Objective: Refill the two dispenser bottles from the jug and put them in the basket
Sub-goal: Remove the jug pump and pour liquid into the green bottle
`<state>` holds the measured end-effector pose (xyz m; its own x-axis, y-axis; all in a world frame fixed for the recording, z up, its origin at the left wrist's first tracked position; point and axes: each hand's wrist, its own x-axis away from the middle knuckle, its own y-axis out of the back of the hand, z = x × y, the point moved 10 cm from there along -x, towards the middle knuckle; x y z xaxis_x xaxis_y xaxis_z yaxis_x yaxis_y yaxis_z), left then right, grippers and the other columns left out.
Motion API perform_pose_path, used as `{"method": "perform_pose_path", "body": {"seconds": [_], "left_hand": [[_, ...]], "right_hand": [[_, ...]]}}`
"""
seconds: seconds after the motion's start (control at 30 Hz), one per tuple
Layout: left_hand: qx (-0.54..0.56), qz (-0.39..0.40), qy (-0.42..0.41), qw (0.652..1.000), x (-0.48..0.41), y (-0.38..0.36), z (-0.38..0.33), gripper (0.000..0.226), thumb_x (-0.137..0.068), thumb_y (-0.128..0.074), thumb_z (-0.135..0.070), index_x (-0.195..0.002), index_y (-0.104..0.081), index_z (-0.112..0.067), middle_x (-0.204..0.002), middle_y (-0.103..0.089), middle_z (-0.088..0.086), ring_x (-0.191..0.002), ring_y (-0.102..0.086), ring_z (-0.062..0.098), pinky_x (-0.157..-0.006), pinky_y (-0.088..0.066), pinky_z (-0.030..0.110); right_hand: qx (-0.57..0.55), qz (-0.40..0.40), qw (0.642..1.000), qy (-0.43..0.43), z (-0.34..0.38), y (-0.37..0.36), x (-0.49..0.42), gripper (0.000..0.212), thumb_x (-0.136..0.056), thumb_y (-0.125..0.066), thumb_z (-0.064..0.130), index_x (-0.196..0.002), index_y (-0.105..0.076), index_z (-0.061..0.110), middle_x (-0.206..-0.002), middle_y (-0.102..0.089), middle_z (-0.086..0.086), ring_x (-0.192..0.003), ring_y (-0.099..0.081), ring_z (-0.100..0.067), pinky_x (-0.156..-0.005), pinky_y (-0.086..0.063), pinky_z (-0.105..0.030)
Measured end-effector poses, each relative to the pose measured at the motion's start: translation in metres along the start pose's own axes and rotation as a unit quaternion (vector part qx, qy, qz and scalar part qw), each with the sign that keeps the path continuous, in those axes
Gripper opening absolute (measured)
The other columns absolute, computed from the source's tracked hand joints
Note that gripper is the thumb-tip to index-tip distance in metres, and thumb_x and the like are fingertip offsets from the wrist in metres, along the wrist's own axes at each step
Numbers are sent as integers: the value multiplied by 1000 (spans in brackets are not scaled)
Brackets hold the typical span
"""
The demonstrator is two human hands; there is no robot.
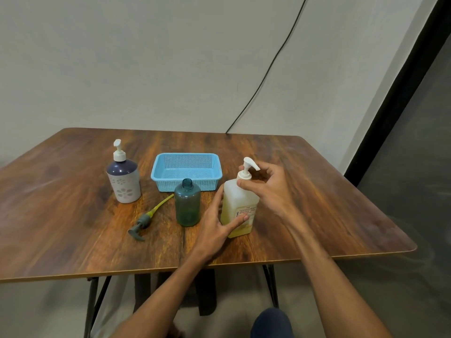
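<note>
Left hand (214, 228), right hand (268, 189) grip upright jug (238, 198), nozzle (252, 164) seemingly rightward.

Brown wooden table (73, 228), black cable (269, 67) down grey wall (122, 57), dark panel (415, 142) at right

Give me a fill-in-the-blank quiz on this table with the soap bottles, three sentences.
1. The teal bottle stands open; its pump lies on the ____.
2. The blue basket is ____.
3. The left hand and the right hand both hold the ____.
Missing words: table; empty; jug.
</note>
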<state>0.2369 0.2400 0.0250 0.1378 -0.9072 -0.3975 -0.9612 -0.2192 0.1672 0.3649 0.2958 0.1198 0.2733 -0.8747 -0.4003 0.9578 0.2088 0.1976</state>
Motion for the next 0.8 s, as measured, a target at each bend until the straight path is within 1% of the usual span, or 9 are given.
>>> {"method": "perform_pose_path", "body": {"seconds": [0.07, 0.17, 0.27, 0.4, 0.43, 0.5, 0.6, 0.7, 0.8], "left_hand": [[-1, -2, -6, 1000, -1, 0, -2, 85, -80, -79, -32, -147, -27, -45, -140, -51, -14, -126, -54, 8, -99, -52, 42], [-1, -2, -8, 1000, -1, 0, -3, 85, -81, -79, -29, -145, -26, -49, -142, -49, -14, -126, -54, 8, -99, -52, 40], [-1, 1, -5, 1000, -1, 0, -1, 85, -81, -79, -29, -147, -27, -44, -141, -49, -16, -126, -54, 8, -99, -53, 41], [-2, 0, -2, 1000, -1, 1, 1, 85, -81, -79, -30, -148, -28, -42, -140, -50, -15, -126, -53, 8, -99, -52, 44], [-2, 0, -2, 1000, -1, 1, 0, 84, -81, -79, -30, -147, -29, -42, -140, -50, -14, -127, -53, 9, -99, -52, 44], [-2, -1, -2, 1000, -1, 1, -1, 85, -81, -79, -29, -147, -28, -43, -142, -50, -14, -128, -53, 9, -100, -51, 44], [1, 0, 5, 1000, 0, 1, 0, 88, -81, -80, -29, -149, -26, -41, -143, -48, -14, -128, -52, 9, -101, -51, 44], [-2, 1, 5, 1000, 1, 2, -1, 87, -81, -79, -30, -150, -27, -37, -142, -50, -13, -127, -53, 11, -100, -51, 46], [-9, 2, 5, 1000, 2, 2, -1, 85, -81, -78, -35, -149, -27, -38, -140, -50, -15, -127, -53, 9, -100, -51, 46]], "right_hand": [[13, 0, 1000, 6, 2, 1, 2, 30, -72, -87, 14, -98, -72, 20, -97, -75, 1, -94, -71, -21, -89, -60, -47], [51, -40, 998, 18, 3, 1, 4, 36, -66, -93, 31, -92, -70, 23, -91, -73, 4, -86, -69, -15, -77, -60, -34], [29, -57, 998, 11, 0, 2, 2, 27, -70, -92, 21, -90, -73, 23, -89, -75, 2, -84, -71, -19, -76, -61, -38], [-43, -21, 999, -15, -2, 1, 2, 35, -76, -84, -2, -106, -75, 13, -102, -78, -5, -98, -73, -25, -85, -61, -39], [-53, -17, 998, -15, -1, 0, 4, 37, -76, -83, -3, -108, -73, 13, -103, -78, -6, -101, -73, -25, -88, -61, -39], [-36, -29, 999, -4, 0, -1, 5, 39, -75, -87, 5, -109, -71, 15, -104, -77, -3, -101, -72, -19, -89, -60, -36], [-8, -91, 996, -5, -3, 1, 9, 44, -66, -96, 22, -102, -71, 18, -97, -74, 3, -92, -70, -12, -81, -60, -31], [-19, -93, 995, -6, -3, 2, 7, 33, -68, -94, 17, -95, -76, 16, -91, -76, 0, -83, -70, -15, -75, -60, -34], [-64, -43, 997, -31, -7, 2, 6, 30, -74, -87, 5, -102, -77, 8, -98, -78, -7, -91, -72, -22, -79, -59, -39]]}}
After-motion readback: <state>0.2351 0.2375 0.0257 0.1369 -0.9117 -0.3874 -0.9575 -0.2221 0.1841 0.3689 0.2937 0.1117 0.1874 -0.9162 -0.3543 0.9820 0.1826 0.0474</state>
